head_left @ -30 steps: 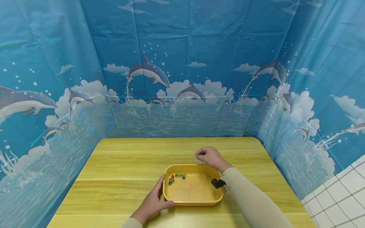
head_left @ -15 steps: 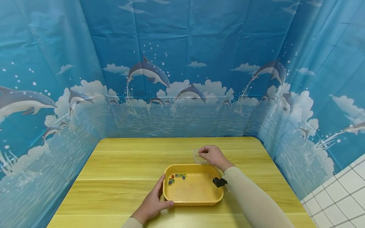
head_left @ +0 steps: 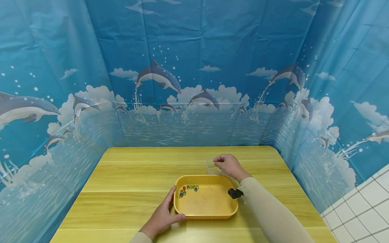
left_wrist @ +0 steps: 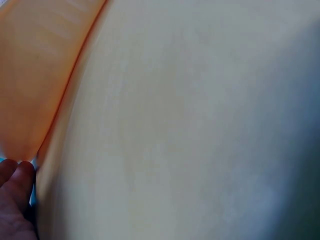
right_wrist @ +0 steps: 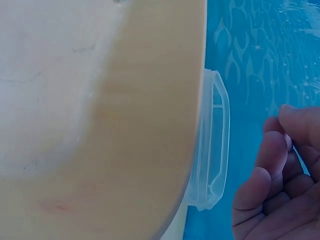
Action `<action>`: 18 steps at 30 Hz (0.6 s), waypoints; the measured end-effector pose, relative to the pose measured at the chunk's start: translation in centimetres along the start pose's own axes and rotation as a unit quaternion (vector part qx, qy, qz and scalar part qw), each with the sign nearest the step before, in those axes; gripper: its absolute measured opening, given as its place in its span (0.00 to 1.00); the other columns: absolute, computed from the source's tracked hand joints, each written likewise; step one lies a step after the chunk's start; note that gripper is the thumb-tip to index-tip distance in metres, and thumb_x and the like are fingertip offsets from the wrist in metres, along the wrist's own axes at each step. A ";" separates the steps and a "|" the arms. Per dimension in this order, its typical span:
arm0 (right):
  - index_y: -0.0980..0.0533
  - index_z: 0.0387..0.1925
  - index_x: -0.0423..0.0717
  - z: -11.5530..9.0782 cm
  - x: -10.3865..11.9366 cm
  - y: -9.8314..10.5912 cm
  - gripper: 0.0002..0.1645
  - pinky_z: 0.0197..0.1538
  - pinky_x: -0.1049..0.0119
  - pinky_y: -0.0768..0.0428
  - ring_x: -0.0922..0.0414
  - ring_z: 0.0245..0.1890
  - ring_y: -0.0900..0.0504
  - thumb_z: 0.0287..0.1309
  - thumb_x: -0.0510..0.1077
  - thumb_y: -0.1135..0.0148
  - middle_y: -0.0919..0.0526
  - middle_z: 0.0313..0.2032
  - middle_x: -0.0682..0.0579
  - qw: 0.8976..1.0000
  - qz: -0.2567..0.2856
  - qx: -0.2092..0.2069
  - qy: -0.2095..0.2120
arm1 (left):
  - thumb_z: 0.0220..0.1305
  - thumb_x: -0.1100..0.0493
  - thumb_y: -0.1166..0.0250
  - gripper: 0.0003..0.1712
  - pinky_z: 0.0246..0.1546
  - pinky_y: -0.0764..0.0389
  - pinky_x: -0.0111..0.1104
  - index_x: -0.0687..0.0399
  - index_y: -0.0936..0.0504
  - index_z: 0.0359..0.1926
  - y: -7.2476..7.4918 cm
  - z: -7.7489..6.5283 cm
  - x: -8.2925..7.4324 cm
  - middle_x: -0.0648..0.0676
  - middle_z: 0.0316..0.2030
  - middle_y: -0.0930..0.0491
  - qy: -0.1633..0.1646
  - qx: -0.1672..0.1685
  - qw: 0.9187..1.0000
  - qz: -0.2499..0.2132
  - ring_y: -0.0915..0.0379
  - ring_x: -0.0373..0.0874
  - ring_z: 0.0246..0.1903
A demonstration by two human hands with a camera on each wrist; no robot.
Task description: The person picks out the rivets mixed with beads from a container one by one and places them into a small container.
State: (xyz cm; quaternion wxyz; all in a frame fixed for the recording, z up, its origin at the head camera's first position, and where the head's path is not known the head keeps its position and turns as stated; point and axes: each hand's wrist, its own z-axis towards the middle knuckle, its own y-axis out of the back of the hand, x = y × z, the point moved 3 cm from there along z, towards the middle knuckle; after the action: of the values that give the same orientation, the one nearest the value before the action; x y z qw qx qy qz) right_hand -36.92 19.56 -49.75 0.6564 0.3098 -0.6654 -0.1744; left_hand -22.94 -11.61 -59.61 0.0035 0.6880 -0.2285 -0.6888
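A yellow plastic tray (head_left: 209,216) sits on the table with several coloured glass marbles (head_left: 190,187) gathered at its far left corner. My left hand (head_left: 164,213) grips the tray's near left corner, thumb at the front rim and fingers along the left side. In the left wrist view, fingertips (left_wrist: 22,175) show by the orange-looking tray wall (left_wrist: 45,80). Behind the tray stands a small clear plastic box (head_left: 210,167). Above its right part is my right hand (head_left: 229,166), fingers curled and thumb meeting the index finger. The right wrist view shows nothing between these fingertips.
The wood-grain table (head_left: 130,179) extends around the tray on all sides. A blue curtain with dolphins (head_left: 194,125) encloses the back and both sides. A black wrist mount (head_left: 235,193) on the right sleeve hangs over the tray's right end.
My right hand has drifted slightly right and back, uncovering more of the clear box. The left hand, tray and marbles stay in place.
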 end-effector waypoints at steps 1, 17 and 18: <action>0.16 0.57 0.43 0.0 0.0 0.0 0.15 0.51 0.56 0.15 0.54 0.48 0.16 0.77 0.44 0.40 0.13 0.55 0.48 1.000 0.002 0.000 -0.002 | 0.56 0.47 0.17 0.68 0.70 0.50 0.17 0.30 0.56 0.85 0.0 0.0 0.0 0.53 0.84 0.49 0.000 0.000 1.000 -0.001 0.49 0.53 0.82; 0.17 0.59 0.41 0.4 -0.7 0.2 0.17 0.52 0.54 0.15 0.49 0.49 0.15 0.77 0.44 0.40 0.13 0.54 0.47 1.000 0.024 0.004 -0.011 | 0.56 0.47 0.18 0.68 0.73 0.49 0.21 0.30 0.56 0.85 0.1 0.1 -0.1 0.53 0.84 0.49 0.005 0.000 1.000 0.002 0.49 0.53 0.82; 0.17 0.59 0.41 0.4 -0.7 0.2 0.17 0.52 0.54 0.15 0.49 0.49 0.15 0.77 0.44 0.40 0.13 0.53 0.47 1.000 0.025 0.003 -0.011 | 0.56 0.47 0.18 0.68 0.73 0.49 0.21 0.30 0.56 0.85 0.1 0.1 0.0 0.53 0.84 0.49 0.005 0.000 1.000 0.001 0.49 0.53 0.82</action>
State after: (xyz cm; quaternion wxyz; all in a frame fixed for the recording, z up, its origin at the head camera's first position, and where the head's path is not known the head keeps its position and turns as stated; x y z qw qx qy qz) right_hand -37.43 20.07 -50.21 0.6518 0.2932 -0.6810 -0.1590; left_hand -23.03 -11.64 -59.55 0.0053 0.6913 -0.2295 -0.6851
